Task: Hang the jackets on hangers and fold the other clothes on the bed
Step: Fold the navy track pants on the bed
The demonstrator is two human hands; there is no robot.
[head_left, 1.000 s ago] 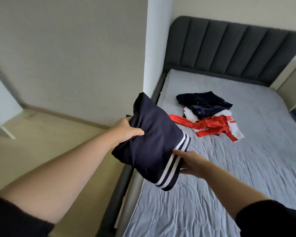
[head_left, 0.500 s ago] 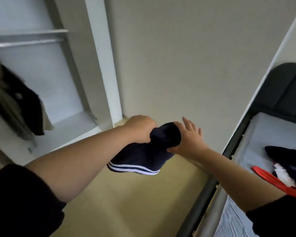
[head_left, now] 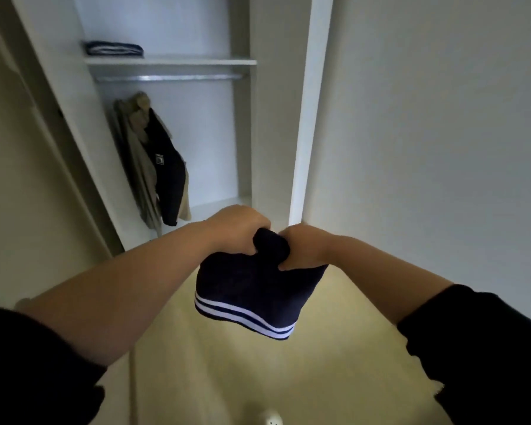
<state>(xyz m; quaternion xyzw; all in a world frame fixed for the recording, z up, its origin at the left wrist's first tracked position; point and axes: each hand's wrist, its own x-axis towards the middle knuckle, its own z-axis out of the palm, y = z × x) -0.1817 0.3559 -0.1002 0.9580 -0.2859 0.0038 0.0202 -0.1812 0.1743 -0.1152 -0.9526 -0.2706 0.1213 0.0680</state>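
Observation:
A folded navy garment (head_left: pixel 252 286) with two white stripes along its lower edge hangs in front of me, above the floor. My left hand (head_left: pixel 236 228) grips its top left part and my right hand (head_left: pixel 301 246) grips its top right, both fists closed on the cloth. Ahead stands an open white wardrobe (head_left: pixel 307 118). A beige jacket (head_left: pixel 135 161) and a dark navy jacket (head_left: pixel 166 173) hang inside it under a metal rail (head_left: pixel 169 77). The bed is out of view.
A folded dark striped item (head_left: pixel 114 49) lies on the wardrobe's upper shelf (head_left: pixel 196 61). A plain wall (head_left: pixel 426 133) fills the right side. Pale yellow floor (head_left: pixel 227 378) lies below, with a small white object (head_left: pixel 270 418) at the bottom edge.
I have turned left from the bed to face the wardrobe, carrying the folded navy garment. Both hands have come together at its top edge. The bed has left the view.

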